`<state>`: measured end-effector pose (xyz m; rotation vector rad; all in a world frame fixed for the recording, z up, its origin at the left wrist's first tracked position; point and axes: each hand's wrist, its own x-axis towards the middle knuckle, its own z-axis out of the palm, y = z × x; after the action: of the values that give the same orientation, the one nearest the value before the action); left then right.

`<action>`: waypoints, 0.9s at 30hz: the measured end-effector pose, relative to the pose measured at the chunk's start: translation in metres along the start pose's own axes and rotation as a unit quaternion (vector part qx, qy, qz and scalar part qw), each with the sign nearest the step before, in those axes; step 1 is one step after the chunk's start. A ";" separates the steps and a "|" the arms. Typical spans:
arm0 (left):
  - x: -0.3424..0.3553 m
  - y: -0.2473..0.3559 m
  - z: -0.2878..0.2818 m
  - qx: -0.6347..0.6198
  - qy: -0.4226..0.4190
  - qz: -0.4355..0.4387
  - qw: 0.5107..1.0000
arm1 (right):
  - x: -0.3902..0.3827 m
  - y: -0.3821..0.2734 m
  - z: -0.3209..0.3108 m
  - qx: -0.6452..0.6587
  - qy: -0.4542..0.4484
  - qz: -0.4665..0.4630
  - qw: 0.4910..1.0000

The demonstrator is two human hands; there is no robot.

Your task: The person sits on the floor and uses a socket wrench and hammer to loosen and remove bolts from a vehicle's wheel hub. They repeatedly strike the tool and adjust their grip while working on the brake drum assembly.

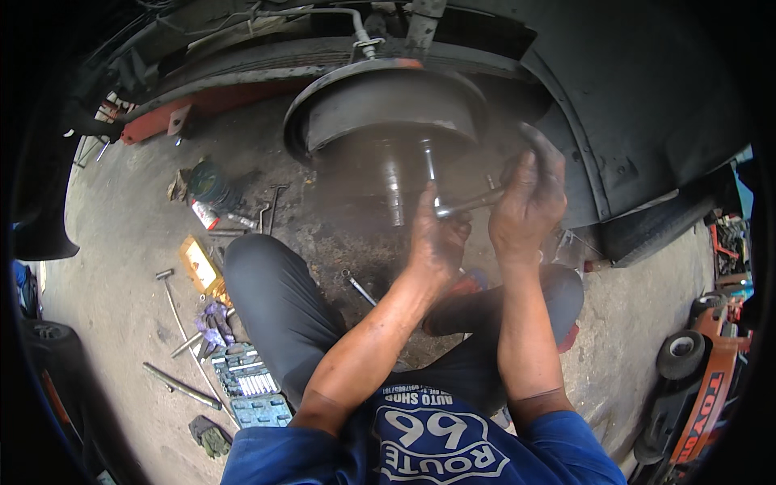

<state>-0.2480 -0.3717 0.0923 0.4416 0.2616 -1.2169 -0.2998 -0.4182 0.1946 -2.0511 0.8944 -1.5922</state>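
Socket wrench [471, 203] in use: in the head view it sits in front of the person, below the round drum [368, 111] of the raised assembly, with its bright extension [430, 166] running up toward the drum's face and its handle slanting off to the right. The left hand [439, 241] has its grip closed around the wrench head where handle and extension meet, thumb along the extension. The right hand [529, 198] meets the far end of the handle with its fingers pointing up; whether that grip is wrapped around the bar or only pressing with the palm, I cannot tell. A shiny shaft [394, 190] juts from the drum just left of the extension. The step in hand looks like turning a fastener at the drum, the left hand steadying the drive while the right supplies the force; the far end of the extension is hazy, so how it seats cannot be made out, nor can the direction of turn. The next move seems to call for a push or pull on the handle's end, with the extension held in line so that the socket does not slip. An opened socket case [252, 383] lies on the floor [121, 299] to the left.
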 end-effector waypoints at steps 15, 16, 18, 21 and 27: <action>0.024 -0.016 -0.024 0.433 0.070 0.262 0.859 | -0.097 0.196 0.006 0.098 0.063 0.509 0.853; 0.022 -0.015 -0.024 0.368 0.040 0.189 0.910 | -0.085 0.185 -0.007 -0.011 -0.028 0.499 0.866; 0.019 -0.010 -0.021 0.286 0.039 0.165 0.943 | -0.047 0.145 -0.041 -0.195 -0.252 0.339 0.885; 0.015 -0.008 -0.014 0.117 0.025 0.077 0.990 | 0.025 0.064 -0.079 -0.229 -0.456 0.052 0.858; 0.014 -0.012 -0.010 -0.061 -0.034 -0.020 0.997 | 0.089 -0.034 -0.052 -0.455 -0.571 -0.166 0.663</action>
<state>-0.2544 -0.3819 0.0753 0.2904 0.2852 -1.2448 -0.3279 -0.4511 0.2937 -3.2339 0.8019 0.5229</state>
